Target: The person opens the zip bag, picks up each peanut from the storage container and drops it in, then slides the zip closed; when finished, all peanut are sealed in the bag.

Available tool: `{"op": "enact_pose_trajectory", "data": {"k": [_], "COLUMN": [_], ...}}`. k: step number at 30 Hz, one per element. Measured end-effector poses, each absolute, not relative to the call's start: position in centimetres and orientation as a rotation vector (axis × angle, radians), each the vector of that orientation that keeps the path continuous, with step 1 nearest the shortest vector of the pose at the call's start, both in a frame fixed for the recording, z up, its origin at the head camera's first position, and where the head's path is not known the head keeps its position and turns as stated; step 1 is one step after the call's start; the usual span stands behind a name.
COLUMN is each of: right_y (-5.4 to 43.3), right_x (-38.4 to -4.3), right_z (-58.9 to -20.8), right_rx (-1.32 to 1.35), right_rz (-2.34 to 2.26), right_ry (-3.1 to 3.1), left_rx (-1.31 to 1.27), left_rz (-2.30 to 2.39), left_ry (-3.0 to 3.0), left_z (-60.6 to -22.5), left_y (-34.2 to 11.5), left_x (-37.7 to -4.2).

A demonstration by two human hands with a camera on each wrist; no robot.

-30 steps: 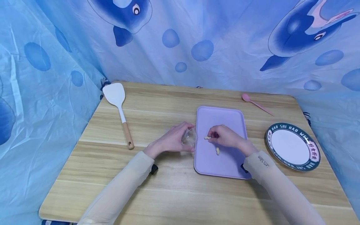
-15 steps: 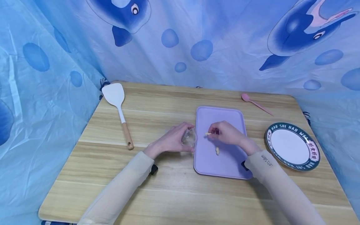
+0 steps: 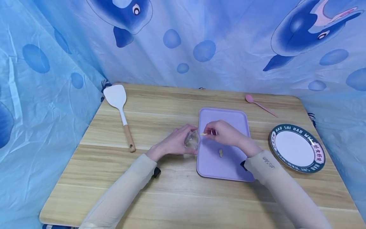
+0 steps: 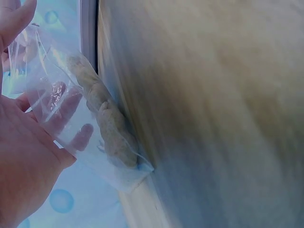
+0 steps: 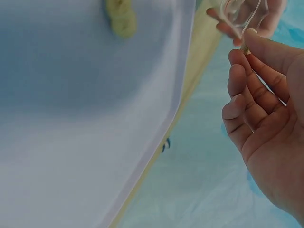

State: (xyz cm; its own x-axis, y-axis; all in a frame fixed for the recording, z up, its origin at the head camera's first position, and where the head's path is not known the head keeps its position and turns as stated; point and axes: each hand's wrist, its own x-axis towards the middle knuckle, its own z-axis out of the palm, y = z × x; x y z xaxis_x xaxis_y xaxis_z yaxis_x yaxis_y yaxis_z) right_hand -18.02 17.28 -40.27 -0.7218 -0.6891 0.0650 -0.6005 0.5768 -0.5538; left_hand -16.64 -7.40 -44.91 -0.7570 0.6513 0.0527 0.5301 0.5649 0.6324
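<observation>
My left hand [image 3: 178, 140] holds a clear plastic bag [image 3: 192, 140] just left of the purple tray [image 3: 226, 168]. Several peanuts [image 4: 111, 128] lie in the bottom of the bag in the left wrist view. Between thumb and forefinger, my right hand [image 3: 227, 133] pinches another peanut [image 3: 203, 134] over the tray's left rim, close to the bag's mouth. Most of that peanut is covered by the fingertips in the right wrist view. One loose peanut [image 3: 220, 153] lies on the tray below the right hand.
A white spatula [image 3: 121, 108] with a wooden handle lies on the wooden table [image 3: 160, 200] at left. At the back right is a pink spoon [image 3: 260, 105]. A green-rimmed plate [image 3: 297, 149] stands right of the tray. Blue printed curtains [image 3: 183, 28] surround the table.
My right hand has lifted the peanut off the tray and carried it left to the bag's opening. The left hand and bag have stayed in place.
</observation>
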Motion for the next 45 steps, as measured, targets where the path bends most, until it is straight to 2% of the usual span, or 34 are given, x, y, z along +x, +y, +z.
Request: {"op": "enact_pose_trajectory", "data": {"k": [18,45], "right_y": [14.2,16.5], "right_x": [-17.2,-16.9], "right_z": [-40.9,-40.8], "right_rx": [-1.166,-1.067], "right_rz": [-0.744,-0.779], "right_ry": [2.590,2.636], "left_rx": [1.025,1.008], "left_rz": [0.965,0.940], "left_ry": [2.616,2.628], "left_z": [-44.8,-44.8], "left_y": [-7.3,-7.3], "left_x": [-16.5,-16.5]}}
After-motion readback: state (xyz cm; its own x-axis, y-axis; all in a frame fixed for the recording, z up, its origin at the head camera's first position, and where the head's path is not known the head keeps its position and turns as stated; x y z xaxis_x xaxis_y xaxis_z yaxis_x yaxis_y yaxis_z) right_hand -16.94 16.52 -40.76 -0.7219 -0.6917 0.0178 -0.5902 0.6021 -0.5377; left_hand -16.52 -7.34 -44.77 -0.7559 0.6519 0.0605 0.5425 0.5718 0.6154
